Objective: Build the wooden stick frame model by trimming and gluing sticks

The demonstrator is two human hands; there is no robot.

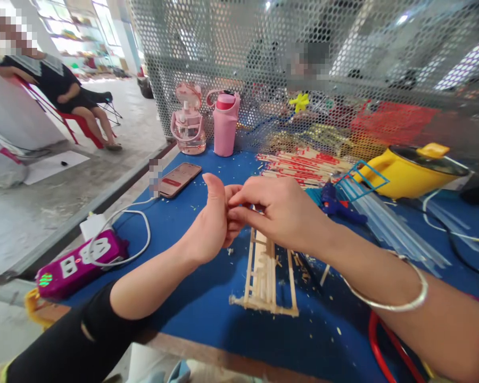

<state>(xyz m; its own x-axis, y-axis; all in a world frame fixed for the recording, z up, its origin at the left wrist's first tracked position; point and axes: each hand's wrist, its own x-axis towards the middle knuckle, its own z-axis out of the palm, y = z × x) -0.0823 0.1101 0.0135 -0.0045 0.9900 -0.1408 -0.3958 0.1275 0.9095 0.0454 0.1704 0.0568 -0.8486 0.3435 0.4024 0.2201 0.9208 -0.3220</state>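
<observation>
No legible text, brand or number anywhere. Phone: screen lit, faint lines and a reddish bar, wording too small to read. Bundled pale sticks: red marks along them; cannot tell whether lettering. Purple power strip: green-lit patch at near end, small red dot between sockets, neither resolving into characters.

Bright daylight, from windows far beyond and left of my fingers. Small glare spots high above them, at the perforated panel; I note softness behind it. Diffuse shadow on the blue tabletop, nearer me than my fingers. Right of them, wide-angle stretching distorts my forearm. Pixelated patches beyond.
</observation>
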